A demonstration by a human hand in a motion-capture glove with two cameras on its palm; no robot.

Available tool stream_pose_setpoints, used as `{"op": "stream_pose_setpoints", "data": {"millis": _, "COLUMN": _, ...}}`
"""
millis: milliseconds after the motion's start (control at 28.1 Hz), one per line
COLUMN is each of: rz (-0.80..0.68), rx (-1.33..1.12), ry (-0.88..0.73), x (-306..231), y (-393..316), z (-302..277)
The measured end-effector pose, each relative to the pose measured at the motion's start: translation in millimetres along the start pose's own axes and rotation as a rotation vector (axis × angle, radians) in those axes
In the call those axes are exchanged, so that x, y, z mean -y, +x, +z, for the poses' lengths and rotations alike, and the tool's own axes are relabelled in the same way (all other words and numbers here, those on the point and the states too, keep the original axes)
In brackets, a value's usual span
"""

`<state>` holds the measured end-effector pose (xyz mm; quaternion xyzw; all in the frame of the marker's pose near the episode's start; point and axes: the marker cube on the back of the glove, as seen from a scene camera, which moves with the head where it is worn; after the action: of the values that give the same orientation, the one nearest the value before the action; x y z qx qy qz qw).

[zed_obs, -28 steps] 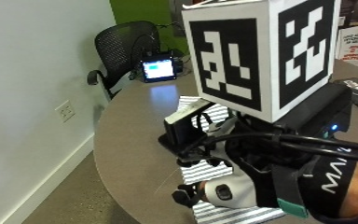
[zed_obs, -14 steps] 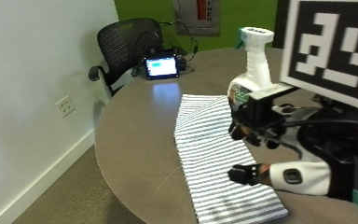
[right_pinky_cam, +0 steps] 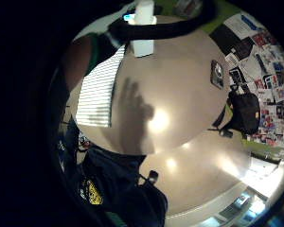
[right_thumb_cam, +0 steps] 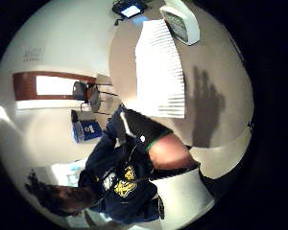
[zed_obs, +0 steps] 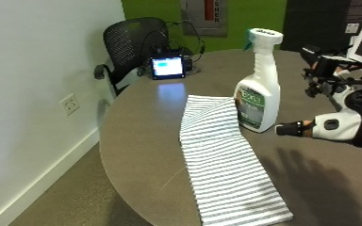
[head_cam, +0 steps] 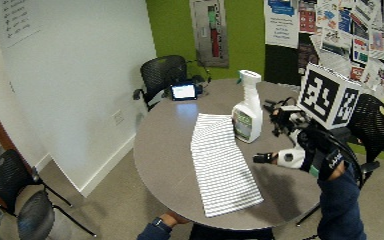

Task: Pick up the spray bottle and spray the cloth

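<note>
Grip (zed_obs: 332, 125) released, beside upright spray bottle (zed_obs: 258, 89); clumsy reach could topple it onto striped cloth (zed_obs: 228, 160).

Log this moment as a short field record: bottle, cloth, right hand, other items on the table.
spray bottle: white spray bottle upright on the round table, at the cloth's edge
cloth: striped cloth lying flat and lengthwise
right hand: gloved right hand in the air beside the bottle, not touching it; its fingers cannot be made out
other: small lit screen at the table's far side
task stage: bottle not yet picked up
</note>
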<state>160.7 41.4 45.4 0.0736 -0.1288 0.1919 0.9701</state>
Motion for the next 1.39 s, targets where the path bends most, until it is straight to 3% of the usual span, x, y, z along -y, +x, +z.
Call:
{"op": "stream_pose_setpoints", "data": {"millis": 214, "rz": 0.083, "rx": 0.181, "ry": 0.027, "x": 41.2, "y": 40.0, "z": 17.4}}
{"op": "stream_pose_setpoints", "data": {"millis": 641, "rz": 0.287, "rx": 0.418, "ry": 0.307, "x": 123.4, "y": 100.8, "z": 44.6}}
{"op": "stream_pose_setpoints", "data": {"millis": 855, "rz": 0.372, "rx": 0.417, "ry": 0.45, "x": 132.3, "y": 131.4, "z": 57.3}}
{"op": "stream_pose_setpoints", "data": {"millis": 1068, "rz": 0.358, "rx": 0.481, "ry": 0.592, "x": 133.5, "y": 147.8, "z": 65.3}}
{"op": "stream_pose_setpoints", "data": {"millis": 1389, "rz": 0.365, "rx": 0.8, "ry": 0.725, "x": 138.9, "y": 151.3, "z": 67.2}}
